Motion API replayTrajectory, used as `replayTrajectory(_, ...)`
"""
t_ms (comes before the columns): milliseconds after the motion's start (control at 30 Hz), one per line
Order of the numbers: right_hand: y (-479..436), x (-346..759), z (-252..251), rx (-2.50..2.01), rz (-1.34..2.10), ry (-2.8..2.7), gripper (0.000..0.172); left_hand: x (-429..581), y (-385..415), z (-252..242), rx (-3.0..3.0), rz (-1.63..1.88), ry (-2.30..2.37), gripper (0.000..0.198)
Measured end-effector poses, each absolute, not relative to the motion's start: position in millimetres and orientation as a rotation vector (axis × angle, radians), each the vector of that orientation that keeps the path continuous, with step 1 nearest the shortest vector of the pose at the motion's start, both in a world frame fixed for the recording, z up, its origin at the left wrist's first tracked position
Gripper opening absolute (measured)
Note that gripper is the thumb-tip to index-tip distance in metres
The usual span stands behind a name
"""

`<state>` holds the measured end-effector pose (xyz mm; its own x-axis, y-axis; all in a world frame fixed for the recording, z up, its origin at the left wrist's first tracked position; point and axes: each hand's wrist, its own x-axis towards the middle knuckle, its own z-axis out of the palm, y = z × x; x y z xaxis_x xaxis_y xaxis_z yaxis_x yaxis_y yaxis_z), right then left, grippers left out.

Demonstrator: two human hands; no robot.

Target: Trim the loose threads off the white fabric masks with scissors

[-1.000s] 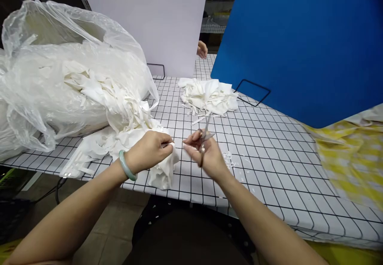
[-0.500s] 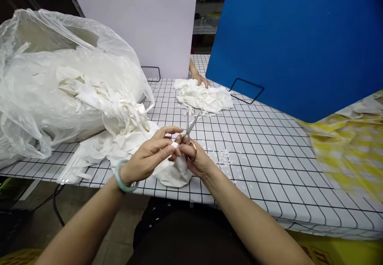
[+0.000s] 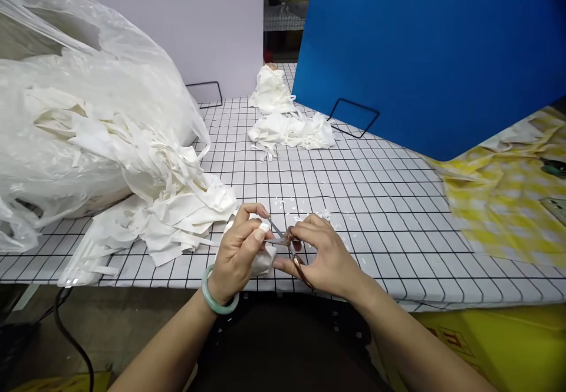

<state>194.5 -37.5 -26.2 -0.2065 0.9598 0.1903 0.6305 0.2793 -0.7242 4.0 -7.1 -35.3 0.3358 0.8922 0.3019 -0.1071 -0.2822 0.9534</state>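
Observation:
My left hand (image 3: 239,250), with a green bangle on its wrist, pinches a small white cloth piece (image 3: 262,259) near the table's front edge. My right hand (image 3: 322,255) grips small scissors (image 3: 285,242), and the blades point left into the cloth between my left fingers. Tiny white cuttings (image 3: 309,215) lie scattered just beyond both hands. A heap of white cloth strips (image 3: 168,209) sits immediately left of my left hand.
A big clear plastic bag (image 3: 79,103) of white cloth fills the left of the checked table (image 3: 375,191). A second white cloth pile (image 3: 287,129) lies at the back by the blue board (image 3: 420,50) and white board (image 3: 186,20). Yellow checked fabric (image 3: 499,197) covers the right.
My hands have come down closer to the front edge and the scissors now point left into the cloth instead of upward. Another person's hand at the far pile is gone from view.

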Motion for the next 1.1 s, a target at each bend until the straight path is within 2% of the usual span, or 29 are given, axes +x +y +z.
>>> replayTrajectory(333,-41,215,-17,-1.364,0.612,-2.033,0.041,5,-6,-35,1.792,1.117,0.662,0.025)
replayTrajectory(467,-36,211,-18,-1.4,0.925,-1.657,0.024,5,-10,-32,1.671,1.065,0.741,0.027)
replayTrajectory(633,-32,172,-34,-1.114,1.523,-1.234,0.028,7,-12,-19,1.516,1.053,0.653,0.028)
replayTrajectory(800,-32,156,-48,-1.048,1.65,-1.136,0.033,8,-9,-20,1.291,1.045,0.688,0.034)
replayTrajectory(867,-33,168,-45,-1.117,1.515,-1.325,0.027,6,-9,-24,1.321,1.064,0.741,0.033)
replayTrajectory(933,-35,184,-39,-1.247,1.199,-1.566,0.025,3,-10,-27,1.458,1.079,0.77,0.031)
replayTrajectory(1033,-40,203,-29,-1.368,0.758,-1.868,0.03,2,-12,-28,1.66,1.095,0.777,0.031)
replayTrajectory(1100,-44,207,-26,-1.359,0.634,-1.977,0.035,4,-14,-28,1.711,1.106,0.761,0.032)
